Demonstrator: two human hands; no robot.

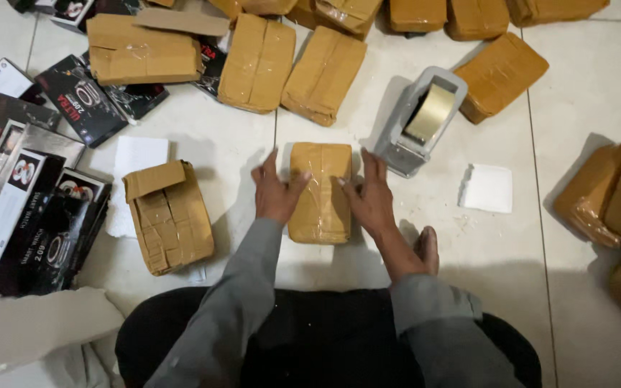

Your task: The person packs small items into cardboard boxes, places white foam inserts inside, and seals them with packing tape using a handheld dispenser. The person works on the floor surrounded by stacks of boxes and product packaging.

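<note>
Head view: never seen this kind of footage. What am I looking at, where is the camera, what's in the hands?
There is no machine here. One camera sits on a person's head and looks down, so the grey sleeves at the bottom are the person's own arms. The person sits on a tiled floor.

The left hand and right hand press on either side of a brown taped parcel that lies flat on the floor between them. Neither hand lifts it.

Just beyond the right hand stands a grey tape dispenser. More brown parcels lie along the top and at the right. A rougher parcel lies to the left, beside a stack of black product boxes. A white sheet lies to the right.
</note>
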